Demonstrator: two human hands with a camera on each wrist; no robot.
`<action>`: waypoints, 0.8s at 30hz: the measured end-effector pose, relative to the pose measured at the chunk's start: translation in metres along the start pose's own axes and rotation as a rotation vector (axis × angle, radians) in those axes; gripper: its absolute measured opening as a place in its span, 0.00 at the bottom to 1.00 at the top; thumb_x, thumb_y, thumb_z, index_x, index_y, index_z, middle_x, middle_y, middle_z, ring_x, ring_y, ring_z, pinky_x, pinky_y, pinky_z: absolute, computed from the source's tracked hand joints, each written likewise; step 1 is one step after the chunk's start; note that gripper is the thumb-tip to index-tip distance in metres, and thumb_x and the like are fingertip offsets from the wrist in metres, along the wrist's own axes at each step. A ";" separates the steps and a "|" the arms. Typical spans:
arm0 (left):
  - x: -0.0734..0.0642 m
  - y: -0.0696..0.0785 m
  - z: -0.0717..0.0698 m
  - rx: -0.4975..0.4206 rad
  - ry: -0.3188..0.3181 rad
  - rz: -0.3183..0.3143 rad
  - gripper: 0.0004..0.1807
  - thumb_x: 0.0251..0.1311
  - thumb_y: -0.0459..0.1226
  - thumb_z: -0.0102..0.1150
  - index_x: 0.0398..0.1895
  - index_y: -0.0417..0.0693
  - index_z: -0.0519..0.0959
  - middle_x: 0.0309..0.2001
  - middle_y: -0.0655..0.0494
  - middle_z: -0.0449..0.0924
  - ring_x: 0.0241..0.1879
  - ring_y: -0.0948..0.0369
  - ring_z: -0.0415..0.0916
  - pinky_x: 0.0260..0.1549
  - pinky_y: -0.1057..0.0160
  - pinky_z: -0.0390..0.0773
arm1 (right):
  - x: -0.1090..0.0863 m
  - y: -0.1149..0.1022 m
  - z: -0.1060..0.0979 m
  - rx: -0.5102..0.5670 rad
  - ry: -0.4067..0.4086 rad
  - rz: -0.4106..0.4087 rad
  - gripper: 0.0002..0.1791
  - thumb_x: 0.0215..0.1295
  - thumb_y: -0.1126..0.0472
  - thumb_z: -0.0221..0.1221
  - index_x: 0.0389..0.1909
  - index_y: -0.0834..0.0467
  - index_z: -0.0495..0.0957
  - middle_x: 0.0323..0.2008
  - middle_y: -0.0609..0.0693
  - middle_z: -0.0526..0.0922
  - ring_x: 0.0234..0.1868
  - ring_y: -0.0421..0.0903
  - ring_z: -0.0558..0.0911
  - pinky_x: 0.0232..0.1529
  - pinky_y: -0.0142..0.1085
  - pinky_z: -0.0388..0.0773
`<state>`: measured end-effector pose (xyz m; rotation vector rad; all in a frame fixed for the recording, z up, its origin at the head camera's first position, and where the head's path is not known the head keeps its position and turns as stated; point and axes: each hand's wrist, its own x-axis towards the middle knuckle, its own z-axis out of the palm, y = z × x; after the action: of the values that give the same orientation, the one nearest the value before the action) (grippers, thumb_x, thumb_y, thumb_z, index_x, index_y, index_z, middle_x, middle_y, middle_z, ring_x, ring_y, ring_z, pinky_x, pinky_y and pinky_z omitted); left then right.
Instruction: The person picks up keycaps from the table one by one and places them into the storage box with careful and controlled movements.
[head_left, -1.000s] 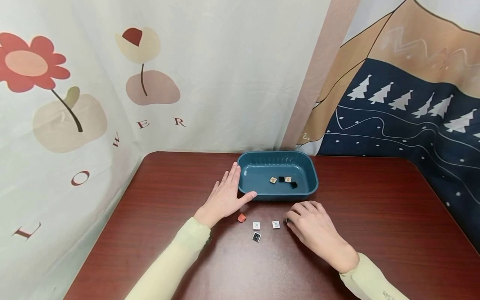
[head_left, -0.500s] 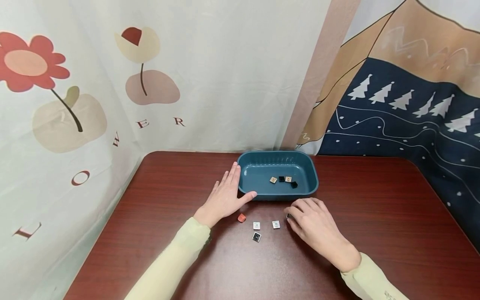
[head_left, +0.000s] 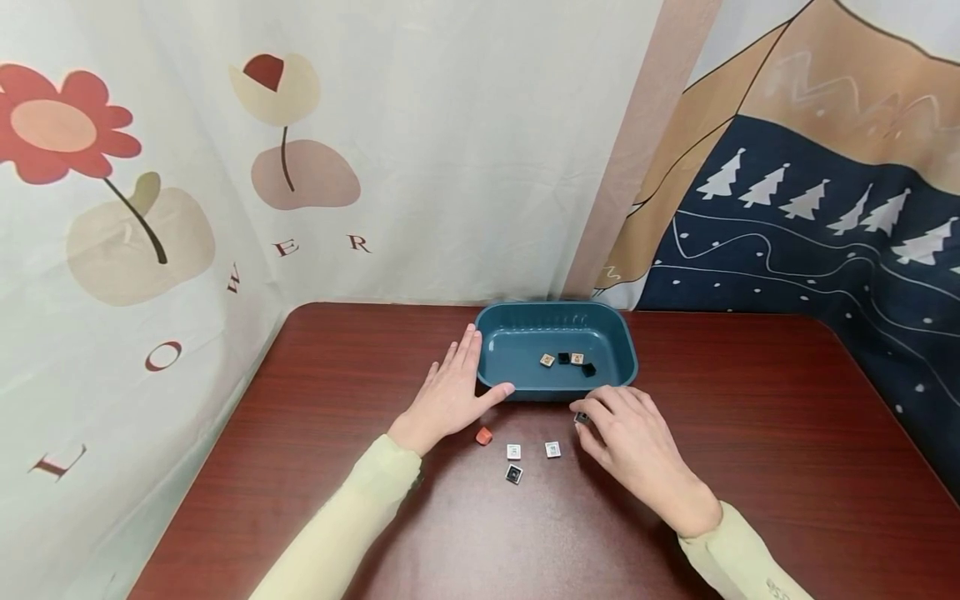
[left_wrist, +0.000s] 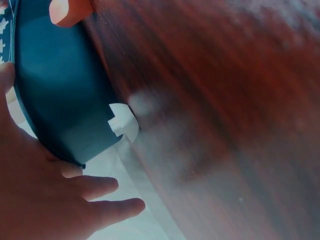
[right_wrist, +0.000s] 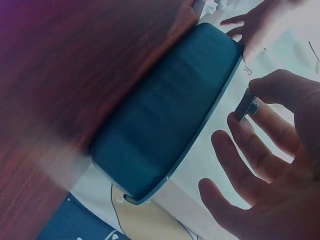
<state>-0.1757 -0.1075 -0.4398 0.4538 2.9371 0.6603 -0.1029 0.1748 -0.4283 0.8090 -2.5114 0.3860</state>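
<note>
One spread grip, the left grip (head_left: 442,400), is bracing the blue tray (head_left: 510,358) at its near left corner. This bracing is probably calling for light, even pressure, as a hard push could be shifting the tray. The fingers are pointing forward along the left end, the thumb is reaching across the near side, and they are standing apart, clamping nothing.

Rightward across the desk (head_left: 337,417), I am seeing an orange piece (head_left: 483,436) lying alone, a white tile (head_left: 513,451) lying just beyond a white-edged black tile (head_left: 513,474), and a second white tile (head_left: 552,450). Inside the tray, four small pieces (head_left: 577,359) are lying close together.

Farthest right, the right grip (head_left: 637,446) is pinching a dark piece (head_left: 582,417) between thumb and fingertips, just outside the tray's near side. So small a piece is likely requiring a firm fingertip hold, clear of the rim. The forearm is angling in from the near right; the outer fingers are curving free.
</note>
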 end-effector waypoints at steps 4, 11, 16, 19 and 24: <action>0.000 0.000 0.000 0.002 -0.004 -0.001 0.59 0.66 0.72 0.49 0.85 0.47 0.39 0.85 0.55 0.32 0.81 0.42 0.45 0.72 0.33 0.54 | 0.002 0.001 -0.001 0.020 0.028 0.017 0.11 0.60 0.61 0.70 0.44 0.56 0.86 0.41 0.49 0.84 0.45 0.51 0.83 0.54 0.54 0.76; -0.001 0.001 -0.001 0.003 -0.010 -0.002 0.59 0.66 0.72 0.48 0.85 0.47 0.38 0.85 0.55 0.32 0.81 0.42 0.45 0.72 0.33 0.53 | 0.006 0.006 0.000 0.046 0.092 0.049 0.12 0.61 0.61 0.69 0.45 0.57 0.86 0.41 0.51 0.84 0.45 0.53 0.83 0.53 0.55 0.76; -0.001 0.002 -0.002 0.004 -0.013 -0.002 0.59 0.66 0.72 0.48 0.85 0.47 0.39 0.85 0.55 0.32 0.81 0.42 0.45 0.72 0.33 0.53 | 0.009 0.013 0.002 0.057 0.124 0.062 0.13 0.62 0.62 0.69 0.47 0.57 0.86 0.43 0.52 0.84 0.46 0.55 0.82 0.53 0.56 0.76; -0.001 0.001 -0.002 0.008 -0.011 -0.003 0.59 0.66 0.72 0.48 0.85 0.47 0.39 0.85 0.55 0.33 0.81 0.42 0.45 0.72 0.33 0.54 | 0.012 0.016 0.004 0.064 0.128 0.073 0.13 0.63 0.62 0.69 0.48 0.57 0.86 0.43 0.53 0.84 0.46 0.55 0.82 0.53 0.56 0.76; -0.002 0.001 -0.001 0.007 -0.006 -0.010 0.59 0.66 0.71 0.49 0.85 0.48 0.39 0.85 0.56 0.33 0.81 0.43 0.45 0.72 0.33 0.54 | 0.018 0.020 0.008 0.078 0.136 0.100 0.14 0.63 0.62 0.70 0.49 0.58 0.86 0.44 0.54 0.84 0.47 0.55 0.83 0.53 0.56 0.76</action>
<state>-0.1742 -0.1077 -0.4381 0.4413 2.9348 0.6473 -0.1310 0.1791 -0.4279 0.6641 -2.4281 0.5564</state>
